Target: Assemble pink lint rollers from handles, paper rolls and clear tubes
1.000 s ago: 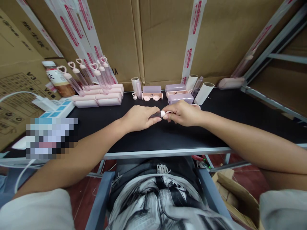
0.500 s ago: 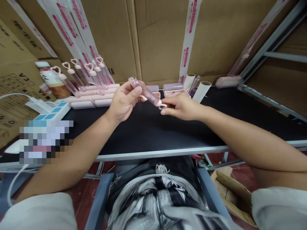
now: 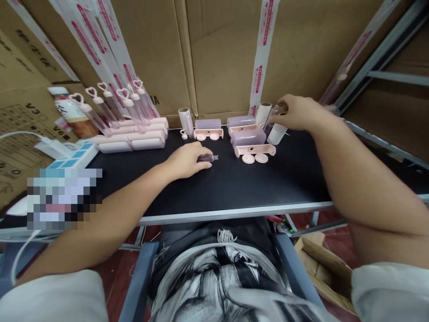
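My left hand rests low over the black table, its fingers closed round a clear tube that lies sideways. At the back right, my right hand has its fingertips at a slim clear tube between two white cylinders; whether it grips the tube is unclear. Between the hands are purple covers, pink trays and pink discs. Another purple cover sits behind a pink tray. A white cylinder and a pink heart-topped piece stand near it.
Several heart-topped tubes stand in pink bases at the left. Beyond them are a bottle and a power strip. Cardboard walls the back; a metal frame rises at the right.
My hands have moved apart. The left came down to the table with a tube; the right let go of the heart-topped end and reached to the back right. A heart-topped piece now shows near the left cylinder.
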A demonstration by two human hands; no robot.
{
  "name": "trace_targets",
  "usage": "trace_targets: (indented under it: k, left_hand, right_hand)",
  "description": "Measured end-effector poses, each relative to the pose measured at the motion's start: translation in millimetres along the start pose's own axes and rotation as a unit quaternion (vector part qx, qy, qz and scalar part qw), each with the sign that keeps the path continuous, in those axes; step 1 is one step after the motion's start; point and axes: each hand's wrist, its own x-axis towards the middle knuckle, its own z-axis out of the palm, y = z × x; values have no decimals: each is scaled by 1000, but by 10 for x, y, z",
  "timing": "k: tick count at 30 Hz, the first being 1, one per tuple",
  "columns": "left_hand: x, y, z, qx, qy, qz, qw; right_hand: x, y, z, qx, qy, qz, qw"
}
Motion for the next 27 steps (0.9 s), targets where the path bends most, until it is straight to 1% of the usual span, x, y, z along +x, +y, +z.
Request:
trace_targets:
  k: [2,4,7,9,10,11,13,14,15,16,17,18,20,22,23,24,25,27]
  left_hand:
    - [19,-27,39,9,-22,-17,1000]
    - [32,-52,43,7,-38,-30,999]
    - [37,-69,15,0,-55,-41,998]
    - [36,-66,-5,2,-58,-40,998]
    - [35,-61,-14,5,-58,-38,998]
    - [35,-53,-21,9,-57,-36,998]
    - [35,-35,-36,18,-58,-37,997]
    - [34,-27,-43,23,-60,-39,997]
    - [32,-19,-49,26,-63,-42,997]
    - [30,-15,-54,29,-65,-45,996]
    - [26,-14,-57,31,-66,-47,996]
    - [22,-16,-56,31,-64,-49,996]
    - [17,-23,-45,25,-48,-41,998]
    - [18,-21,-27,-1,-7,-8,1000]
    - [21,-9,-20,-23,24,14,999]
    - [24,12,-16,-48,60,40,996]
    - [25,43,-17,-74,98,68,990]
    - [17,131,-38,-108,170,129,971]
  right_hand:
    - [22,6,36,-37,-45,-8,998]
    - [49,10,71,-58,-69,-19,996]
    - [62,22,66,-78,-79,-26,994]
    - [35,41,5,-80,-64,-12,995]
    - [13,54,-37,-71,-42,-3,997]
    - [-13,65,-82,-49,-5,3,999]
    - [-66,68,-155,38,102,-6,994]
    - [-90,52,-174,103,149,-19,983]
    - [-111,20,-177,177,178,-34,967]
    - [-130,-28,-162,255,185,-48,948]
    - [-150,-92,-130,331,171,-59,926]
    - [-172,-168,-84,402,141,-70,902]
    - [-229,-341,40,525,60,-94,844]
    - [-315,-519,178,621,-37,-117,775]
    - [-369,-604,242,650,-87,-127,744]
    - [-430,-685,301,665,-134,-135,722]
    - [-494,-761,350,671,-177,-144,705]
    - [-620,-884,419,667,-245,-156,686]
